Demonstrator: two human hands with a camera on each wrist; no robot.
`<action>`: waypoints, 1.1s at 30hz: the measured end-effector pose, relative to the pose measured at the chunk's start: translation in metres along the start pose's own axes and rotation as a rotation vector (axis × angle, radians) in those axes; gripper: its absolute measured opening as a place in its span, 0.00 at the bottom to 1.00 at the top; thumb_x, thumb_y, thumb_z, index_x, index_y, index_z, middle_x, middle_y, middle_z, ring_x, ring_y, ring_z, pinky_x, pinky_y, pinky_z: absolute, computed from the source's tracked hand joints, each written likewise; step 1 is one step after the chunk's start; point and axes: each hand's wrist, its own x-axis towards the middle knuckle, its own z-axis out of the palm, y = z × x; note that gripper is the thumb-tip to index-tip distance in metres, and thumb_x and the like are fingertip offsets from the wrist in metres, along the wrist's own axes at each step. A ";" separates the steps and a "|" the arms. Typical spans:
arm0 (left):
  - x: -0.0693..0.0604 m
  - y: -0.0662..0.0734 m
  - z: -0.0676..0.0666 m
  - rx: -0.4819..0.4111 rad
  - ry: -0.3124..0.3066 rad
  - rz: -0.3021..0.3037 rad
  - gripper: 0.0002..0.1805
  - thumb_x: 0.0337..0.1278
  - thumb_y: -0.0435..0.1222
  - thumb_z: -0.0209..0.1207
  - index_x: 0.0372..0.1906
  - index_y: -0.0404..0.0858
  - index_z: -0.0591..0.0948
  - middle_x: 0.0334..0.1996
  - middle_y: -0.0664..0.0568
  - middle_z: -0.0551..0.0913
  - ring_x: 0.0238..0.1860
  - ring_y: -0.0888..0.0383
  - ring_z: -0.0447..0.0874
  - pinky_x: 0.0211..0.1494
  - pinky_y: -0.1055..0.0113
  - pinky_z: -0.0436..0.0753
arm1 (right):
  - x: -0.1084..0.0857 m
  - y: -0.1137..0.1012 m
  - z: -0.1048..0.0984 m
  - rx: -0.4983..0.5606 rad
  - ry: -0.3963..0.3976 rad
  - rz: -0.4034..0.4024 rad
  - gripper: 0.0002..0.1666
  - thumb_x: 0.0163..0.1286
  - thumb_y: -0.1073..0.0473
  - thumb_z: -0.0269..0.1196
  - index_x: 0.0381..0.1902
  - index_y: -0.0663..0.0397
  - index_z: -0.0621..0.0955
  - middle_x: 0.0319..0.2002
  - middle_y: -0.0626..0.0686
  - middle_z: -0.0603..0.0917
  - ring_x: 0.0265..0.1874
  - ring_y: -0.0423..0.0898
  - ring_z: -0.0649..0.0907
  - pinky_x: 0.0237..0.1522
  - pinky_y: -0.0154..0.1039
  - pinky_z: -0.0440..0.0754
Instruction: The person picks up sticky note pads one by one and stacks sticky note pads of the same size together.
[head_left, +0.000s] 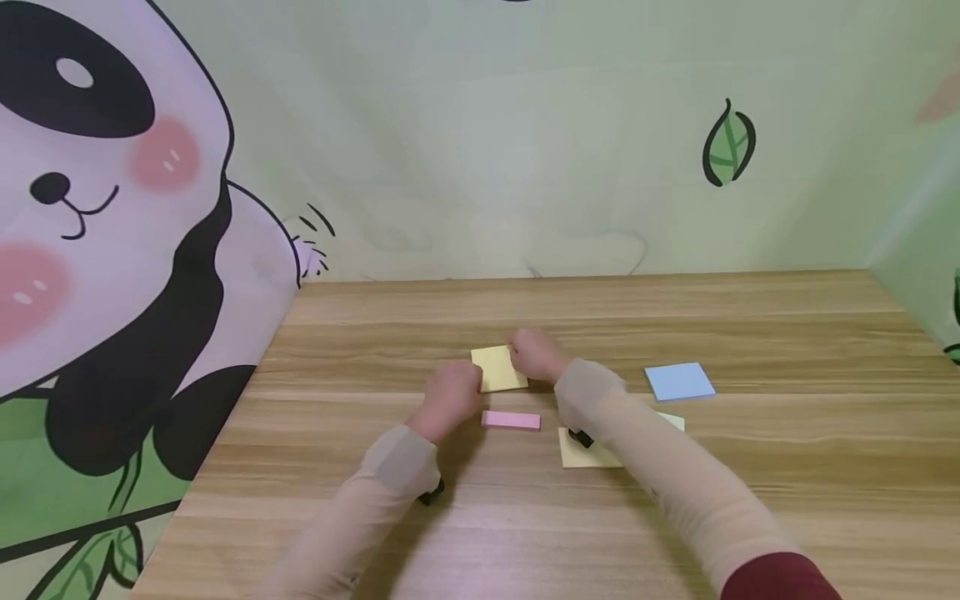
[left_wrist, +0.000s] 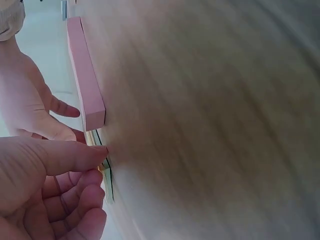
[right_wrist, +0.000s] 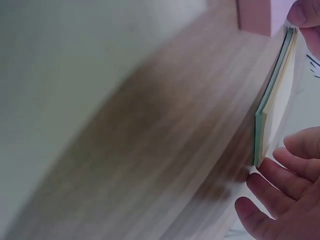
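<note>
A square yellow sticky note pad (head_left: pixel 497 369) lies on the wooden table between both hands. In the right wrist view, a green layer (right_wrist: pixel 258 135) shows under its yellow top. My left hand (head_left: pixel 452 390) pinches the near left corner between thumb and forefinger; the left wrist view has this thumb (left_wrist: pixel 75 156) against the stack's edge. On the other side is my right hand (head_left: pixel 537 354), its fingers (right_wrist: pixel 285 177) loosely spread and fingertips touching the pad's edge. Just nearer than the pad sits a narrow pink sticky note block (head_left: pixel 511 420), which neither hand holds.
A blue sticky note pad (head_left: pixel 679 381) lies to the right. Under the right forearm are a pale yellow pad (head_left: pixel 581 454) and a pale green one (head_left: pixel 673 421), both partly hidden. A panda-printed wall covering (head_left: pixel 450 167) rises behind the table (head_left: pixel 337 350).
</note>
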 end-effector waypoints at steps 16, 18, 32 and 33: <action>0.005 0.003 -0.001 -0.020 -0.035 -0.083 0.07 0.40 0.33 0.56 0.15 0.42 0.72 0.19 0.52 0.76 0.21 0.56 0.72 0.17 0.61 0.70 | 0.002 0.002 0.001 0.014 -0.022 0.034 0.17 0.59 0.70 0.45 0.13 0.52 0.60 0.14 0.47 0.58 0.16 0.41 0.60 0.19 0.31 0.57; 0.004 0.005 -0.002 -0.013 -0.036 -0.067 0.08 0.40 0.35 0.58 0.15 0.42 0.72 0.19 0.53 0.76 0.21 0.56 0.73 0.17 0.61 0.69 | 0.002 0.002 0.001 0.017 -0.022 0.036 0.16 0.58 0.70 0.45 0.13 0.52 0.60 0.14 0.47 0.58 0.16 0.41 0.59 0.19 0.31 0.56; 0.009 0.014 0.001 -0.004 -0.013 -0.051 0.10 0.37 0.35 0.59 0.12 0.43 0.71 0.18 0.52 0.76 0.19 0.58 0.72 0.15 0.62 0.68 | 0.001 0.000 0.001 -0.043 0.022 0.069 0.12 0.54 0.69 0.49 0.14 0.54 0.66 0.16 0.48 0.62 0.18 0.44 0.64 0.20 0.33 0.60; 0.009 0.015 0.001 0.000 -0.015 -0.051 0.10 0.37 0.35 0.59 0.12 0.43 0.71 0.18 0.52 0.76 0.19 0.58 0.72 0.15 0.62 0.68 | 0.001 0.000 0.001 -0.035 0.026 0.071 0.13 0.54 0.69 0.49 0.13 0.54 0.65 0.15 0.48 0.61 0.18 0.44 0.63 0.20 0.33 0.59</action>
